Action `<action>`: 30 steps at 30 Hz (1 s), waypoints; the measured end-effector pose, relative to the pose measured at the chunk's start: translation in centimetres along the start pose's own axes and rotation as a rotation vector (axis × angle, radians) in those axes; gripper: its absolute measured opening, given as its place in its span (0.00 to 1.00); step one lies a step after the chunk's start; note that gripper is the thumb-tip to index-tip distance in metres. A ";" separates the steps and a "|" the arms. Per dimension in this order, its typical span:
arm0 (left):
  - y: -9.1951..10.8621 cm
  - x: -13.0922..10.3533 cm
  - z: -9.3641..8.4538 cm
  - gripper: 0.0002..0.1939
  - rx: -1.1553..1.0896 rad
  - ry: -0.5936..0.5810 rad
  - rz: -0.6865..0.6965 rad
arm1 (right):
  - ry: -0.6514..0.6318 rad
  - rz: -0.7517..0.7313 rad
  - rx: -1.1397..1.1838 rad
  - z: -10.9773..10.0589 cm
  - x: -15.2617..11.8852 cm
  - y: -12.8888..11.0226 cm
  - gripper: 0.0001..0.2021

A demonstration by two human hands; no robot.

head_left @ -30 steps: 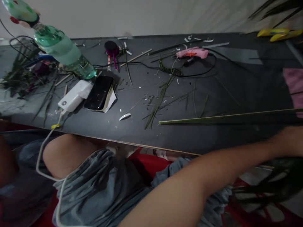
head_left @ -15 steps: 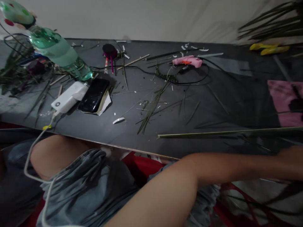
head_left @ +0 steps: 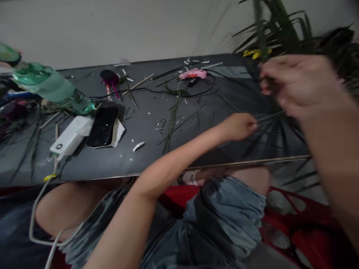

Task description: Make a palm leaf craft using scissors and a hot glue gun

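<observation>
My left hand (head_left: 239, 127) is closed over the right part of the table, pinching the end of a thin pale strip (head_left: 270, 116). The strip runs right toward my other hand. Higher up and farther right, my right hand (head_left: 297, 80) is closed around long green leaves (head_left: 260, 31), a little smeared by motion. Some blades rise above that fist, and dark blades (head_left: 277, 138) fan out below it over the table edge. Exactly how the strip joins the leaves is hidden by the right hand.
On the grey table (head_left: 112, 164) lie a pink glue gun (head_left: 193, 74) with its cord, leaf scraps (head_left: 171, 130), a black phone (head_left: 103, 127) and a white power bank (head_left: 72, 136). A green bottle (head_left: 53, 86) stands left. Yellow handles (head_left: 255, 54) lie behind my right hand.
My left hand has come back into view from the right edge. My right hand now shows, raised with the leaves. The view has shifted to the right.
</observation>
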State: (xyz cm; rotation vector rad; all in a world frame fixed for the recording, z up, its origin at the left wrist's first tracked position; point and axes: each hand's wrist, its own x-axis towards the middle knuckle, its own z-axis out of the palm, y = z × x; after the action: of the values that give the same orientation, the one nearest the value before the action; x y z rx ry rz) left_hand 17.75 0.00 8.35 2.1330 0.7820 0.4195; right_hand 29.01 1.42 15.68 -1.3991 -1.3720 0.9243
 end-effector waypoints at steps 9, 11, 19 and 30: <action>-7.1 -18.2 -7.9 0.10 -0.382 0.698 -0.261 | -0.425 0.329 0.441 15.5 -5.8 1.4 0.17; -7.8 -19.6 -7.7 0.08 -0.419 0.732 -0.258 | -0.473 0.284 0.394 16.9 -6.3 1.5 0.18; -10.2 -20.2 -8.9 0.07 -0.470 0.794 -0.247 | -0.532 0.176 0.288 19.3 -4.9 2.8 0.21; -9.5 -21.1 -6.8 0.08 -0.425 0.829 -0.237 | -0.546 -0.008 0.123 19.1 -5.8 4.4 0.12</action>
State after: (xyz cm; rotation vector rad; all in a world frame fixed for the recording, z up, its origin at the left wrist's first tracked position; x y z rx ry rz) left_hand -5.48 -5.30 4.44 1.4123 1.2445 1.2530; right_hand 11.55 -1.91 5.67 -1.0856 -1.6777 1.4296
